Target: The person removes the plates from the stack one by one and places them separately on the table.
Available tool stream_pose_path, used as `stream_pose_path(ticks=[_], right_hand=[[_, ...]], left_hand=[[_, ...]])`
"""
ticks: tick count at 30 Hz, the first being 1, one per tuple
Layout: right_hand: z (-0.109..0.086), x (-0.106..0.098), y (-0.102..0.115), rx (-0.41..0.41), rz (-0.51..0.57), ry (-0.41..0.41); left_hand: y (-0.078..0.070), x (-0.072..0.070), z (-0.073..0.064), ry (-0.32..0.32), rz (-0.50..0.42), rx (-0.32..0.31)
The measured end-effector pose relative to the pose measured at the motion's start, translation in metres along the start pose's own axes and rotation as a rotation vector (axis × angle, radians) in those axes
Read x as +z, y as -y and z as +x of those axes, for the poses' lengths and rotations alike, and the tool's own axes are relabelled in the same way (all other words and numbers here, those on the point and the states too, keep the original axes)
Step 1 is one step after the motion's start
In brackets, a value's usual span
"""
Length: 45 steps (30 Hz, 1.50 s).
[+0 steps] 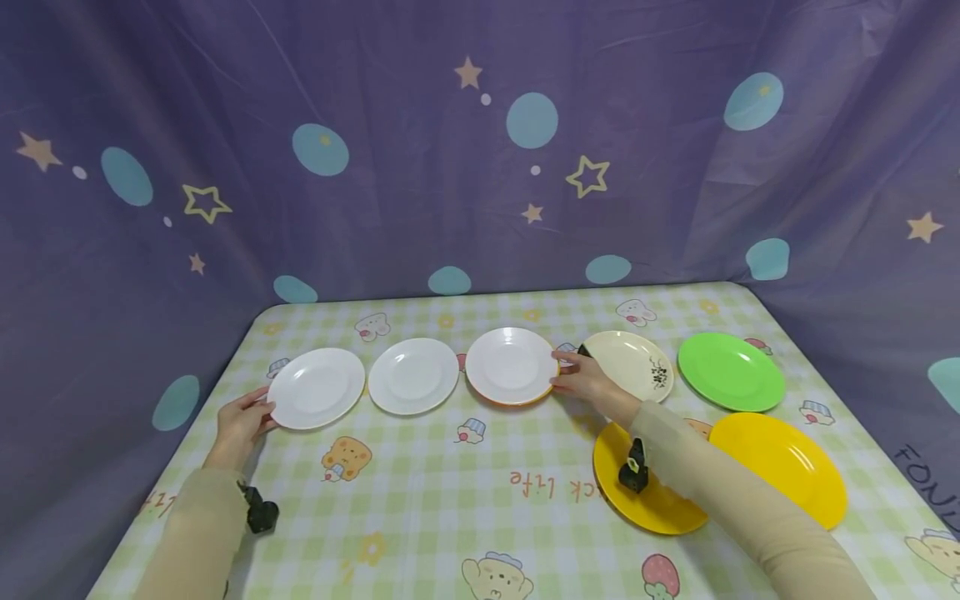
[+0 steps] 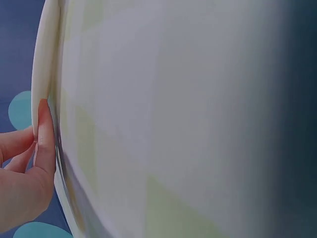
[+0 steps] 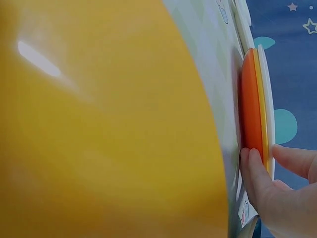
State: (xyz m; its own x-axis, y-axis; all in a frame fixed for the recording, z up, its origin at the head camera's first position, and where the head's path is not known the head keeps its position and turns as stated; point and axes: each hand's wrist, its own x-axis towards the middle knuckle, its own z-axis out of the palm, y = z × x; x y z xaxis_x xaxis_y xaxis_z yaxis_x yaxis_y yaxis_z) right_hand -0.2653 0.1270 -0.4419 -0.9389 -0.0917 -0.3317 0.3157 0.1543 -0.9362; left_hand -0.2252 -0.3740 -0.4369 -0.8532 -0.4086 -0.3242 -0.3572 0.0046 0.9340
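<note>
At the far left of the row, my left hand (image 1: 242, 421) pinches the near-left rim of a white plate (image 1: 317, 388). The left wrist view shows that plate (image 2: 43, 64) edge-on, with the fingers of the left hand (image 2: 27, 173) at its rim. My right hand (image 1: 588, 382) grips the right rim of a stack topped by another white plate (image 1: 512, 365). Seen from the right wrist, this stack has an orange plate (image 3: 251, 104) at the bottom, a yellow one above it and the white one on top. The right hand (image 3: 282, 193) has its thumb over the white rim and fingers under the orange plate.
Between the hands lies a third white plate (image 1: 413, 376). Just beyond the right hand is a cream plate (image 1: 630, 362) with dark drawings, then a green plate (image 1: 731, 371). Two yellow plates (image 1: 787, 467) lie nearer, the left one partly under the right forearm. A checked cloth (image 1: 420, 500) covers the table.
</note>
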Motion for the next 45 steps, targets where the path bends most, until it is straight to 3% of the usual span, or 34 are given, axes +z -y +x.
stream_pose_path(ticks=[6,9,15,18,21,26,28,31,36,40,45], right_hand=[[0.001,0.000,0.000,0.010,0.004,-0.005],[0.001,0.000,0.000,0.012,0.000,-0.003],[0.000,0.000,0.000,0.006,0.017,-0.002],[0.000,0.000,-0.001,0.000,0.029,0.001],[0.001,0.000,-0.001,-0.003,0.027,0.002],[0.001,0.000,-0.001,-0.005,0.029,0.010],[0.001,0.000,-0.001,-0.004,0.035,0.012],[0.000,0.000,0.000,-0.004,0.042,0.011],[-0.002,-0.001,0.000,-0.003,0.036,0.009],[-0.001,-0.001,0.000,-0.006,0.038,0.011],[-0.001,-0.001,-0.001,-0.012,0.029,0.008]], left_hand=[[0.004,-0.001,0.007,-0.017,0.042,0.008],[0.008,0.000,0.013,-0.057,0.105,0.015],[0.020,-0.002,0.031,-0.155,0.185,0.110],[0.016,-0.001,0.027,-0.175,0.227,0.126],[0.004,0.003,0.015,-0.198,0.294,0.143],[-0.003,0.009,0.007,-0.233,0.240,0.326],[-0.001,0.012,0.010,-0.218,0.179,0.398],[0.005,0.018,0.023,-0.190,0.125,0.449],[0.013,0.032,0.040,-0.141,0.182,0.514],[0.004,0.050,0.028,-0.042,0.176,0.559],[-0.016,0.074,-0.002,0.089,0.148,0.520]])
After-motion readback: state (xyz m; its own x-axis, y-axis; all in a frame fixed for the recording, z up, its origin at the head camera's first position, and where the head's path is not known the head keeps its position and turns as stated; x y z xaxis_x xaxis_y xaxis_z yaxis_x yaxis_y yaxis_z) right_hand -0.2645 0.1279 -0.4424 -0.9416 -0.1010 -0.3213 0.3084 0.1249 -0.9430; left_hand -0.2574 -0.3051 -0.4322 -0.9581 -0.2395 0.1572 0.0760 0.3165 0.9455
